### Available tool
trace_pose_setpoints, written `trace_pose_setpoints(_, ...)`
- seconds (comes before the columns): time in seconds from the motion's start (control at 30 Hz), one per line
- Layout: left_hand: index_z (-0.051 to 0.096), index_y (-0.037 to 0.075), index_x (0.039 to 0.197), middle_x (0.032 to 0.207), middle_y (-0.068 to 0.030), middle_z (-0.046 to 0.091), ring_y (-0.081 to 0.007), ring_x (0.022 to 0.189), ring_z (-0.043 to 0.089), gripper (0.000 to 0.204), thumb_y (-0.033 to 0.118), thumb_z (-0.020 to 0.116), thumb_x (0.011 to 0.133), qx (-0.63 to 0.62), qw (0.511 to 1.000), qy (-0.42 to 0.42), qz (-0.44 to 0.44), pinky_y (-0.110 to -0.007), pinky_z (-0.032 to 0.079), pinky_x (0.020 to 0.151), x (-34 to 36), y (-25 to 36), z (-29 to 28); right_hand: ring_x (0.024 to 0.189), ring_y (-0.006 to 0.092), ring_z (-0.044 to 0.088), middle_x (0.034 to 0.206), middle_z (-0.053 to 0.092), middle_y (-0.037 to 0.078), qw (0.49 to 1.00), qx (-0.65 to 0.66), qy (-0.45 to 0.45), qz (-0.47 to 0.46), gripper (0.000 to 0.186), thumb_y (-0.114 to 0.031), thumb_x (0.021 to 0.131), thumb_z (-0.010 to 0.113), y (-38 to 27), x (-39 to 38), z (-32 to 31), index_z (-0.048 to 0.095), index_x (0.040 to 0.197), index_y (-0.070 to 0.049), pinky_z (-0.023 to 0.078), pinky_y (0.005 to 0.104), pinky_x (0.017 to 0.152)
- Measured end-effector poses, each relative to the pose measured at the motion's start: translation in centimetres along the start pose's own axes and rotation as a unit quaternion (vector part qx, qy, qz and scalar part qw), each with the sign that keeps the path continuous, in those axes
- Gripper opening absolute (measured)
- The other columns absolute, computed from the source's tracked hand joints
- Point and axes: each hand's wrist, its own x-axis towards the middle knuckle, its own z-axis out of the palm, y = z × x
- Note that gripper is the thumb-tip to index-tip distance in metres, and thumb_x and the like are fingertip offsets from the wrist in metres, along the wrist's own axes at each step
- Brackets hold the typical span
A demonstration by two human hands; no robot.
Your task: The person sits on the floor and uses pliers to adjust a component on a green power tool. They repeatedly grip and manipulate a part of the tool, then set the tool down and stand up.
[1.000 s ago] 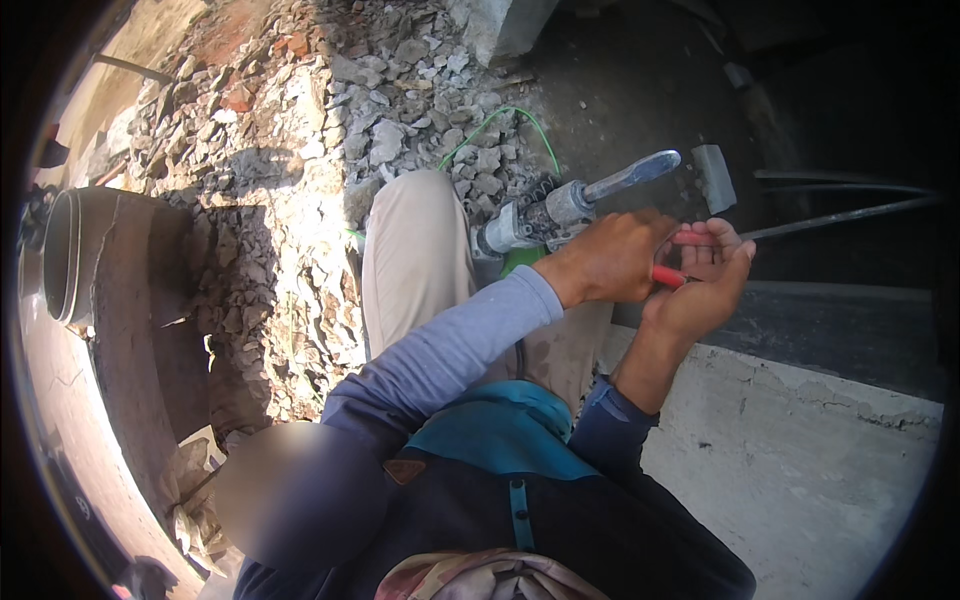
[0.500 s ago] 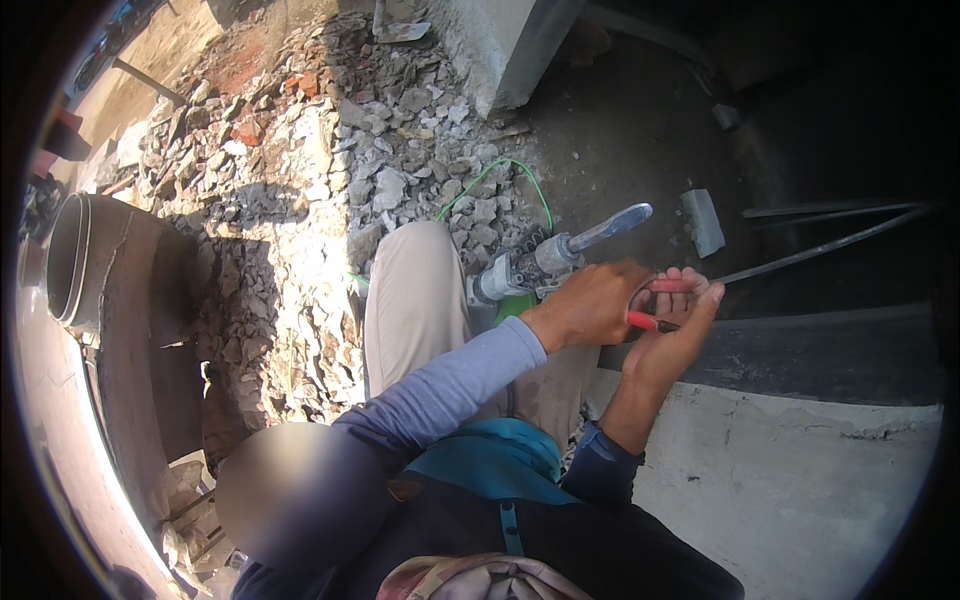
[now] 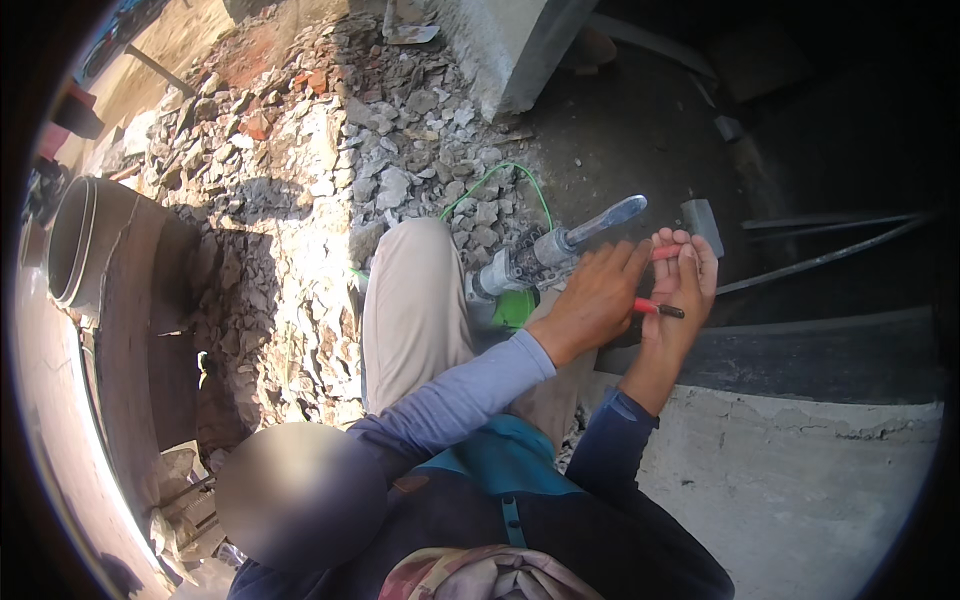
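Grip is what has just changed. The left hand (image 3: 590,300), more balled half a second ago, now lies flatter, its fingers stretched toward the upper handle (image 3: 664,252); the palm side is hidden, so I cannot tell whether it grips anything. The right hand (image 3: 685,285), palm up, has folded its thumb in and appears to pinch that red upper handle between thumb and curled fingers. Its thumb stuck out to the side before.

The lower handle (image 3: 648,305), also red, juts from beside the left hand, and its dark tip now shows plainly across the base of the right palm. Whether both handles belong to one tool is hidden.

For the work in hand, this reads as a regrip: control seems to shift to the right hand while the left loosens. The breaker (image 3: 525,262) rests beside the knee (image 3: 415,300) as before, its chisel (image 3: 608,219) just beyond the left hand.
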Motion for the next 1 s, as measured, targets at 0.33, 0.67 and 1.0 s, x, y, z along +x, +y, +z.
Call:
trace_pose_setpoints(0.33, 0.047, -0.008, 0.153, 0.126, -0.0220, 0.061, -0.0390, 0.111, 0.062, 0.083, 0.006, 0.080, 0.078, 0.042, 0.999, 0.030, -0.013, -0.048, 0.050, 0.092, 0.4, 0.1, 0.9, 0.116, 0.0338, 0.071, 0.121, 0.067, 0.020, 0.999, 0.007, -0.021, 0.025, 0.026, -0.001, 0.110, 0.059, 0.5, 2.0, 0.4, 0.054, 0.134, 0.006, 0.060, 0.0500, 0.111)
trace_pose_setpoints(0.67, 0.046, -0.009, 0.151, 0.121, -0.0235, 0.061, -0.0409, 0.113, 0.063, 0.080, 0.004, 0.079, 0.079, 0.025, 0.999, 0.030, -0.027, -0.049, 0.052, 0.099, 1.1, -0.1, 1.2, 0.113, 0.0336, 0.073, 0.119, 0.069, 0.019, 0.999, 0.027, -0.035, 0.029, 0.025, -0.001, 0.108, 0.062, 1.3, 3.1, 0.0, 0.056, 0.132, 0.004, 0.062, 0.0496, 0.108)
trace_pose_setpoints(1.0, 0.050, -0.005, 0.146, 0.129, -0.0286, 0.063, -0.0491, 0.119, 0.063, 0.062, 0.007, 0.074, 0.090, -0.058, 0.995, 0.074, -0.028, -0.054, 0.052, 0.102, 1.3, -2.2, 2.3, 0.136, 0.0388, 0.061, 0.139, 0.062, 0.027, 0.972, 0.191, -0.099, 0.095, 0.064, -0.048, 0.115, 0.054, -0.1, 2.0, 0.7, 0.052, 0.147, 0.007, 0.048, 0.0533, 0.124)
